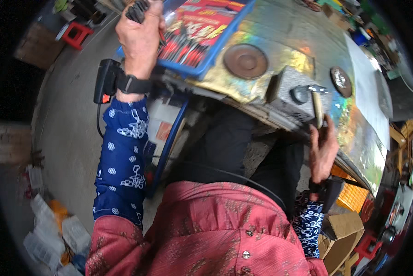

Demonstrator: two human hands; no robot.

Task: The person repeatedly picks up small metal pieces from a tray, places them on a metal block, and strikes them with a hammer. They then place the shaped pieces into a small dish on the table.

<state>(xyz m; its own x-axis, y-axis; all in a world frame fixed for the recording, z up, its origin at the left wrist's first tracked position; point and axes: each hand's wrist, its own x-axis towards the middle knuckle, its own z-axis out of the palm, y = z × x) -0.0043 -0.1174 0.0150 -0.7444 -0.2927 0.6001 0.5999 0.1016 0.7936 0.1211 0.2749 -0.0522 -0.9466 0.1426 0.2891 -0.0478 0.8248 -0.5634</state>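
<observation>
My left hand [139, 34] is raised over the near corner of a blue tray [218, 48] and grips a bunch of dark thin metal pieces [137, 10]. The tray holds many red-handled tools on a red printed card. My right hand [323, 152] is closed around the handle of a hammer [317, 103] at the near edge of the metal workbench [280, 27]. The hammer's head rests by a dark round knob on a grey steel block [291, 89]. Both wrists carry black strapped devices.
A rusty round disc [245, 60] lies on the shiny bench top, and a smaller disc [340, 80] sits farther right. A red stool [77, 33] stands on the concrete floor at upper left. Plastic packets [50, 234] lie lower left; cardboard boxes [344, 232] and an orange crate are lower right.
</observation>
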